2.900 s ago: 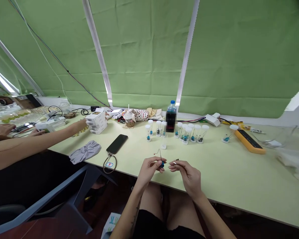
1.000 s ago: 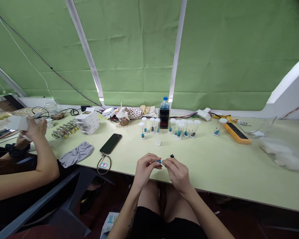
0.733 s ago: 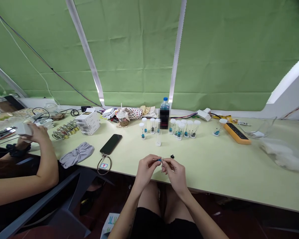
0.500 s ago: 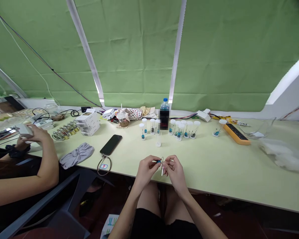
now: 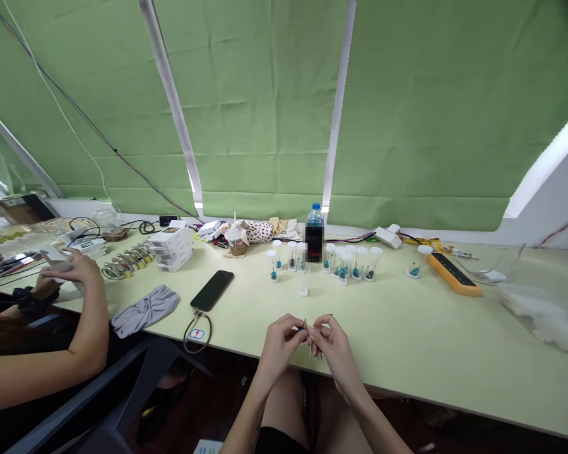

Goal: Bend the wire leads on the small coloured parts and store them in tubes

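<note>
My left hand [image 5: 281,343] pinches a small dark blue piece with thin wire [image 5: 305,325] just over the table's front edge. My right hand [image 5: 335,353] is closed beside it, fingertips gripping a thin pale stick-like part [image 5: 310,350] that points downward. The hands nearly touch, and fingers hide most of both parts. Beyond them a clear tube [image 5: 303,284] stands upright on a white base, with no white cap visible on top. Behind it are several clear tubes with white caps [image 5: 343,268], holding small blue and dark pieces on wires.
A phone [image 5: 213,291] with a ring strap, grey cloth [image 5: 146,310] and stacked white boxes [image 5: 171,247] lie left. A dark-filled bottle [image 5: 314,236] stands behind the tubes. On the right are an orange power strip [image 5: 453,274] and plastic bag [image 5: 544,315]. A co-worker's hand [image 5: 78,268] holds a white box.
The camera has tilted up slightly, so the table and hands sit lower in view. My hands stay together, and the blue piece is more hidden by my fingers.
</note>
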A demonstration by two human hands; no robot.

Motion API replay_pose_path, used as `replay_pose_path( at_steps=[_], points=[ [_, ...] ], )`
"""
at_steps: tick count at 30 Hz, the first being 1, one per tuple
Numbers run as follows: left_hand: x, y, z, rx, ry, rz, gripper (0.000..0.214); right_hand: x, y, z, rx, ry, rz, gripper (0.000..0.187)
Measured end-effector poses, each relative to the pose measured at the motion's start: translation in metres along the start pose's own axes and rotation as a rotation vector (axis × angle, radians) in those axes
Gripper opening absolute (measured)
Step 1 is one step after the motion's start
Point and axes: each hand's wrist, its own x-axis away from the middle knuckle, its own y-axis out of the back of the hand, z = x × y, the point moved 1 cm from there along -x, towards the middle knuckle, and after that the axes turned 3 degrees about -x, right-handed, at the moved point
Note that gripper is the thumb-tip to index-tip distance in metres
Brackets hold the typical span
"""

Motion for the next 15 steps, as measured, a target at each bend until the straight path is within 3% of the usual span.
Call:
replay_pose_path(
  at_steps=[4,11,15],
  points=[
    [0.001,-0.001,0.003,0.099,0.049,-0.026,0.02,0.003,0.003,-0.002,0.178,0.12,-0.009,0.026],
    [0.004,0.001,0.004,0.174,0.079,-0.046,0.024,0.016,0.023,-0.006,0.988,0.868,-0.055,0.025],
    [0.007,-0.002,0.004,0.195,0.088,-0.021,0.022,0.02,0.028,-0.005,1.255,0.994,0.015,0.03]
  ],
)
